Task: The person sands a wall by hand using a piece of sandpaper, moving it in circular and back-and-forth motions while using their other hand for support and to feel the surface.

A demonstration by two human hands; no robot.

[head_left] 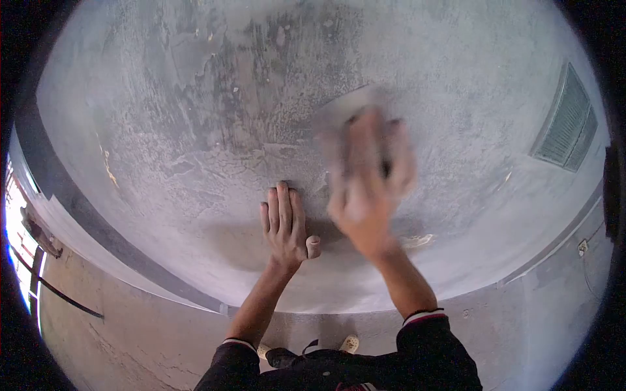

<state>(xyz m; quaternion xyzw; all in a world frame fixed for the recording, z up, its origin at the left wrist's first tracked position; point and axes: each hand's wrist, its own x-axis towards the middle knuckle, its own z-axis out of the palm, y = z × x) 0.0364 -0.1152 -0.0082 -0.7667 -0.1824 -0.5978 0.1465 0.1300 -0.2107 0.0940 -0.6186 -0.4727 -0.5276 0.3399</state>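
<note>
A mottled grey wall surface (215,72), with patchy, worn marks, fills most of the view. My left hand (284,221) lies flat against its lower part, fingers stretched upward and thumb out to the side, holding nothing. Higher up and to the right, my right hand (372,169) is smeared by motion. Its fingers are bent over a flat, pale grey scraper-like tool (355,99), whose upper edge shows beyond the fingertips against the surface. Blur hides the tool's exact kind and most of its body.
A grey slatted vent grille (566,120) is at the right. A dark band (85,215) borders the surface at the left, near a black cable (68,298). A small outlet-like fitting (582,247) shows at far right. Light-coloured shoes (351,343) stand below on the floor (143,339).
</note>
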